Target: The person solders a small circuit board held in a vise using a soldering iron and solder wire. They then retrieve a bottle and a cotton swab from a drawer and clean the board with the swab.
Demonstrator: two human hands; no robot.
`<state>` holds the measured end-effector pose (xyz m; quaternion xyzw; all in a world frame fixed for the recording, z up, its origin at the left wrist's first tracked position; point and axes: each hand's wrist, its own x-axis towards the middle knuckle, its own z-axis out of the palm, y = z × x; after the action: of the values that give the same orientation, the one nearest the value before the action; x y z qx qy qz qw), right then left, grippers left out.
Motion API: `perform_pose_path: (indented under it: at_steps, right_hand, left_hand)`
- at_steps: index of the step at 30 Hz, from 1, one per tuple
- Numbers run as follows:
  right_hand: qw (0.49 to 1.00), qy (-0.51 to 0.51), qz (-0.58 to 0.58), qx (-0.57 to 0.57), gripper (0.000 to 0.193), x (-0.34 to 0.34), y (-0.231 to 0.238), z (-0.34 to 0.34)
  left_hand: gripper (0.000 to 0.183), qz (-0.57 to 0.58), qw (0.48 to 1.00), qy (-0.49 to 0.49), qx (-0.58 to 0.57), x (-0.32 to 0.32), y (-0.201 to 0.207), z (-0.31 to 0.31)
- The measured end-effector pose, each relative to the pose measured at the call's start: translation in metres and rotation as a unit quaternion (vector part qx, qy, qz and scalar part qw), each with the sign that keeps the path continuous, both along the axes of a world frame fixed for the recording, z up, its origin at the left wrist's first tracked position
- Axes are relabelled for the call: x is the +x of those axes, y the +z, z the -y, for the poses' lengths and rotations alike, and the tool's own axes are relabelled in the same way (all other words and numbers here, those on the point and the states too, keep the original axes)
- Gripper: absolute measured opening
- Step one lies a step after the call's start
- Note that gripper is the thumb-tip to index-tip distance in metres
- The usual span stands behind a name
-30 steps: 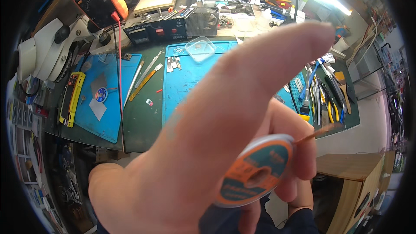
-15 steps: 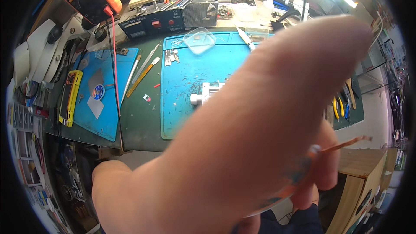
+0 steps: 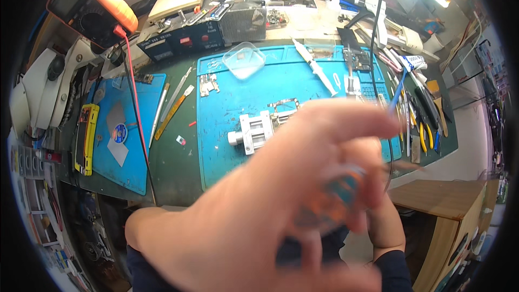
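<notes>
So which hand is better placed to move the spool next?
Probably the left hand: it appears to hold the teal-and-orange spool, though blurred. The right hand can't be made out clearly behind it; only the right forearm shows plainly.

Far left of the fingers [image 3: 354,120] are an orange-and-black multimeter [image 3: 81,11] and, nearer the body, a yellow-edged case [image 3: 85,139]. Beyond the fingers lie a white syringe [image 3: 314,68] and a clear plastic box [image 3: 244,60]; to their right are yellow-handled pliers [image 3: 430,137] and a wooden cabinet [image 3: 435,197].
</notes>
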<state>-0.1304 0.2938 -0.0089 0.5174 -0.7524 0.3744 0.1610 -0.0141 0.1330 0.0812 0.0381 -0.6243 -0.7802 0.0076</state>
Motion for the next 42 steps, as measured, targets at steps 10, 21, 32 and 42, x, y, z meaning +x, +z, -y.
perform_pose_path:
  at_steps: [10,21,32,42]
  right_hand:
    - [0.990,0.063,0.071,-0.104,0.031,0.015,-0.005,-0.032]
    - [0.982,0.109,0.126,-0.093,0.036,0.016,-0.014,-0.045]
    - [0.954,0.089,0.161,-0.236,0.054,0.024,-0.029,-0.046]
    - [0.953,0.062,0.154,-0.253,0.048,0.025,-0.034,-0.045]
  left_hand:
    - [0.014,-0.126,0.884,0.214,-0.396,0.024,-0.061,0.033]
    - [0.025,-0.174,0.814,0.222,-0.507,0.021,-0.083,0.021]
    - [0.027,-0.152,0.821,0.251,-0.490,0.024,-0.092,0.027]
    - [0.031,-0.116,0.822,0.261,-0.493,0.024,-0.093,0.023]
